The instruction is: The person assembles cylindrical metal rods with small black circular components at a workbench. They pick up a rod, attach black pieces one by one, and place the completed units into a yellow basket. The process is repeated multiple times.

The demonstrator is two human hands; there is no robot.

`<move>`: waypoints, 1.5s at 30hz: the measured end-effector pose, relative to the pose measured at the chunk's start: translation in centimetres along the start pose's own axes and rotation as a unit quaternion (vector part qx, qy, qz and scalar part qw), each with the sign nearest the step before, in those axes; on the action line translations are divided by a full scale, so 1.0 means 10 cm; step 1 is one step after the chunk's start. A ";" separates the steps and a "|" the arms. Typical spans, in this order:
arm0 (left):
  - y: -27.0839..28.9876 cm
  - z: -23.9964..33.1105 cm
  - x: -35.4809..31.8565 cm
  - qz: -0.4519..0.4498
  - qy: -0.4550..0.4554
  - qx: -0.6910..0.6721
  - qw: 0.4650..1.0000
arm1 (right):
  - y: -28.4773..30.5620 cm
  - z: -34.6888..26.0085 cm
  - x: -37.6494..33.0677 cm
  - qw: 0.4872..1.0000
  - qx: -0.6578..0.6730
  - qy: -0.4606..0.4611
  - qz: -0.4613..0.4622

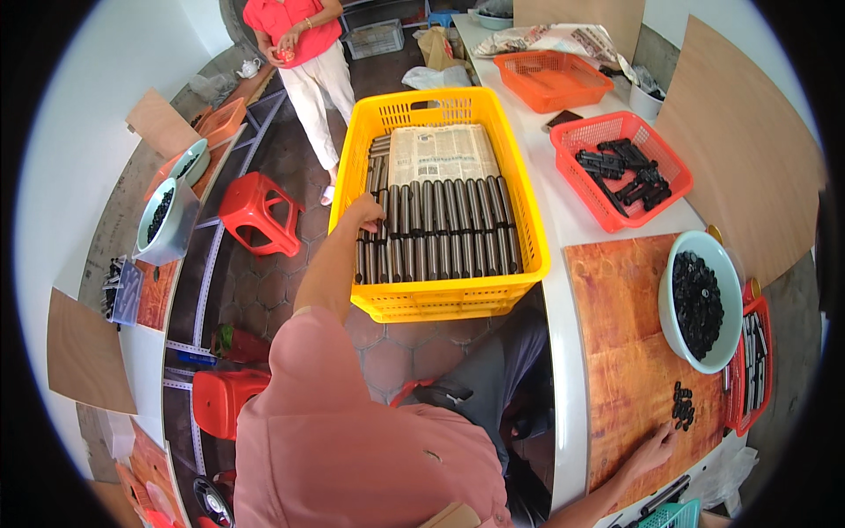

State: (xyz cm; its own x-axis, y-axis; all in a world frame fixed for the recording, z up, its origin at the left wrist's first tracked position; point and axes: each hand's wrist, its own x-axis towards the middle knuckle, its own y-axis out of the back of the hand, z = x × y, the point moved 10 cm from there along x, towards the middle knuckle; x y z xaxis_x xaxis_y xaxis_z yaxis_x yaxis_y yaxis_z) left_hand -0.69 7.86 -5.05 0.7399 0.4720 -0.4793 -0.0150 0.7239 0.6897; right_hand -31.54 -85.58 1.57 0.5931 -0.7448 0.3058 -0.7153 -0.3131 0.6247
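Nearest, the right hand (650,451) lies flat, fingers spread, on the orange board (620,352) on the tabletop (563,220), its grip open and holding nothing. Its fingertips are just beside a small stack of black rings (682,407). Right of the board stands a pale bowl (682,326) full of the same black rings, and a red tray (759,370) of dark rods sits at the right edge.

Farther off and to the left, the left hand (363,214) reaches into a yellow crate (440,299) that stands beside the tabletop. Its fingers curl down onto the dark metal tubes (440,238) laid in rows; whether the grip has closed on one I cannot tell. A newspaper (442,152) covers the far layer of tubes.

Beyond, on the tabletop, a red basket (585,176) holds black clips, and an empty orange basket (553,77) sits farther still. On the floor at the left is a red stool (255,211), and a person in a red top (295,35) stands at the far end.
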 end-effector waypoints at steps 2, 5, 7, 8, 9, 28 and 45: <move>-0.03 0.08 -0.11 -0.003 -0.002 -0.010 1.000 | 0.01 -0.06 0.00 1.000 -0.016 -0.010 -0.021; -0.03 0.10 -0.16 0.006 -0.005 -0.001 1.000 | 0.08 -0.16 -0.04 0.999 -0.014 0.026 0.020; 0.02 0.07 -0.14 0.005 -0.003 -0.004 1.000 | 0.01 -0.07 0.02 1.000 -0.008 0.011 0.003; 0.01 0.06 -0.14 0.007 0.003 -0.014 1.000 | 0.00 0.01 0.03 1.000 -0.010 0.003 -0.004; 0.03 0.08 -0.15 0.012 0.002 -0.017 1.000 | -0.03 0.11 0.04 1.000 0.001 0.005 -0.002; -0.18 0.05 0.29 -0.042 -0.124 0.128 0.983 | 0.13 -0.60 -0.13 0.999 -0.023 -0.024 -0.016; 0.03 -0.14 0.20 -0.011 -0.043 -0.018 0.999 | 0.13 -0.50 -0.18 0.994 0.072 -0.065 0.046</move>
State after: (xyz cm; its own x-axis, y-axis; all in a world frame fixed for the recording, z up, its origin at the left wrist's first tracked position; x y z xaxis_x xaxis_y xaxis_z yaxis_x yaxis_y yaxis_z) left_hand -0.09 9.70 -6.59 0.7957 0.4121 -0.4439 -0.0219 0.7520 0.6588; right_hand -31.72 -81.71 5.46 0.4773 -0.8410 0.2548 -0.8151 -0.3153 0.4860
